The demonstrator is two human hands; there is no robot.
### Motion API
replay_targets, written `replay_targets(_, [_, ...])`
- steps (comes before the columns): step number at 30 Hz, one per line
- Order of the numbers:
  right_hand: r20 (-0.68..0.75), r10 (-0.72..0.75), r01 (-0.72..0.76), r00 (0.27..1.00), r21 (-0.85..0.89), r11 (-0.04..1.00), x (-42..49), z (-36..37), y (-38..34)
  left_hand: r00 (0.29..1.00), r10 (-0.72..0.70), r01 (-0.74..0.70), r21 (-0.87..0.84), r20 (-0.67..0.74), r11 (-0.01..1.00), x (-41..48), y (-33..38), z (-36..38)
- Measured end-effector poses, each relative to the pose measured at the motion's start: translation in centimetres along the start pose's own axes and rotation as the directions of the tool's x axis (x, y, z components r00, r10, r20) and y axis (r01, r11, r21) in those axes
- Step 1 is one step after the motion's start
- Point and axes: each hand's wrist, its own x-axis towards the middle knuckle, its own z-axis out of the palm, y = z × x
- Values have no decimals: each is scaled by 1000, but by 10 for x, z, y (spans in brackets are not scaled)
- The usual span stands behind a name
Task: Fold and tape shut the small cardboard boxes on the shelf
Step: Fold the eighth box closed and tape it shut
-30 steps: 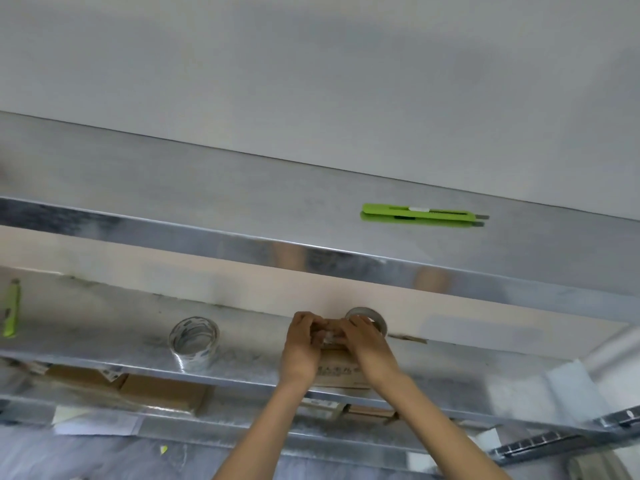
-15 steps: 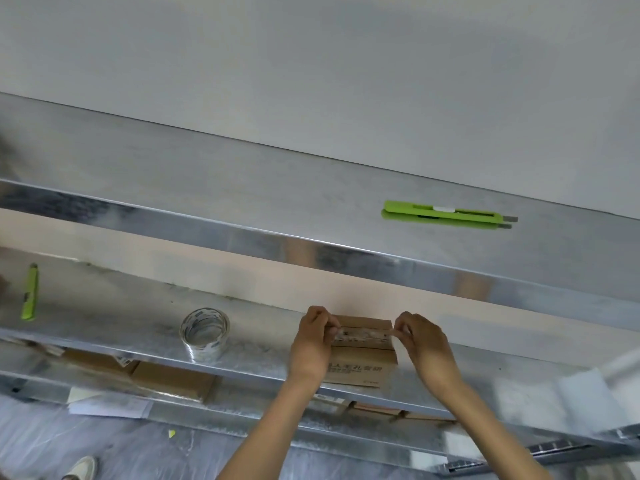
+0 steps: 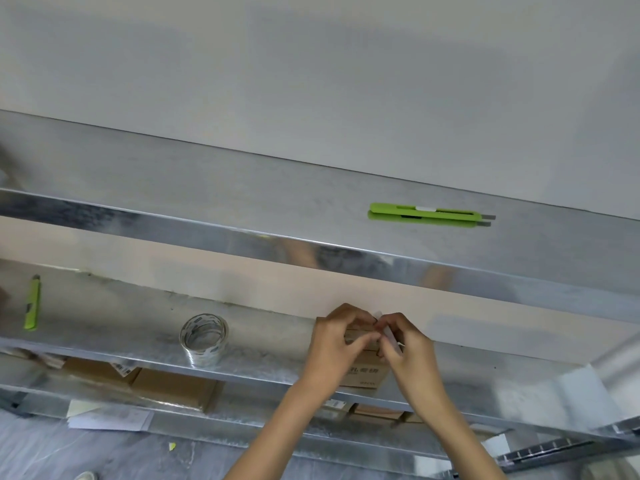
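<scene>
Lower centre, the left hand (image 3: 332,341) curls over the box (image 3: 363,374), steadying it. The right hand (image 3: 410,346) pinches tape (image 3: 394,341), probably to seal the flaps.

Three shelves, one above another, against a wall.

On the top shelf (image 3: 207,188) a cutter (image 3: 429,215) lies toward the right end. On the middle shelf (image 3: 104,317) a second cutter (image 3: 33,303) lies at the left end, a tape roll (image 3: 204,337) stands left of centre near the front edge, and a box (image 3: 363,372) sits right of it at that edge. The left hand (image 3: 332,344) and right hand (image 3: 412,355) meet on the box's top, with a tape strip (image 3: 393,337) between the right fingers. More boxes (image 3: 173,388) lie on the bottom shelf (image 3: 249,407), below the roll.
</scene>
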Motion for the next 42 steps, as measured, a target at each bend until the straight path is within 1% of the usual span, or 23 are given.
replay_targets(3, [-54,-25,23,998,-36,999,0,3,-5,999,4,-3,33,-44,999,1,6,0])
replay_targets(5, [-59,-25,24,998,-4,1000,-2,2,-10,997,31,-25,97,-69,995,2,10,-1])
replay_targets(8, [36,-7,3,999,117,993,-10,0,-17,992,42,-17,202,-121,979,4,13,-5])
replay_targets(11, [181,47,-87,982,220,971,-18,-3,-21,990,38,-2,253,-139,967,7,13,-12])
replay_targets(12, [215,35,-79,976,200,977,-19,-5,-20,992,35,-1,270,-120,963,7,14,-14])
replay_targets(14, [219,-26,18,975,42,999,-19,-8,-15,996,50,-25,327,-70,945,5,17,-16])
replay_targets(16, [161,-88,101,983,-78,992,-15,-10,-10,994,82,-55,347,-65,936,1,22,-16])
replay_targets(18, [85,-92,101,992,-110,989,-10,-10,-8,992,97,-66,331,-78,941,-2,27,-15])
replay_targets(19, [55,-90,97,994,-128,987,-8,-10,-7,993,83,-53,302,-88,952,-4,28,-15])
replay_targets(20, [33,-105,108,994,-147,983,-7,-10,-8,993,28,-1,235,-112,972,-5,30,-15])
replay_targets(22, [0,-150,147,989,-180,973,-8,-9,-9,968,-203,205,-5,-147,979,-2,31,-18])
replay_targets(24, [-27,-184,175,982,-211,962,-9,-8,-12,907,-412,385,-225,-85,895,2,32,-23])
replay_targets(26, [-49,-226,209,973,-229,951,-10,-8,-14,856,-516,490,-345,17,801,4,34,-28])
replay_targets(28, [-55,-244,225,968,-229,947,-10,-8,-16,804,-583,571,-423,115,704,5,35,-33])
replay_targets(31, [-44,-282,267,958,-212,940,-10,-10,-20,707,-637,687,-511,308,516,7,34,-40])
replay_targets(33, [-29,-321,306,947,-230,924,-10,-11,-23,679,-624,711,-559,387,427,8,34,-42])
replay_targets(35, [-17,-338,325,941,-235,916,-9,-11,-24,674,-601,714,-588,430,380,8,37,-43])
replay_targets(37, [-32,-337,320,941,-234,918,-8,-10,-24,699,-579,695,-590,420,411,6,39,-43])
replay_targets(38, [-48,-319,301,947,-220,928,-7,-10,-24,726,-573,669,-583,379,462,6,39,-43])
replay_targets(39, [-63,-293,276,954,-197,941,-6,-11,-25,767,-560,624,-568,314,536,5,40,-42])
replay_targets(40, [-75,-267,251,961,-172,953,-5,-12,-26,823,-522,553,-531,225,642,4,39,-42])
replay_targets(41, [-79,-240,226,968,-148,963,-5,-13,-26,886,-444,453,-454,134,767,4,38,-41])
replay_targets(42, [-74,-210,201,975,-122,972,-5,-14,-28,942,-328,332,-340,71,880,3,38,-41])
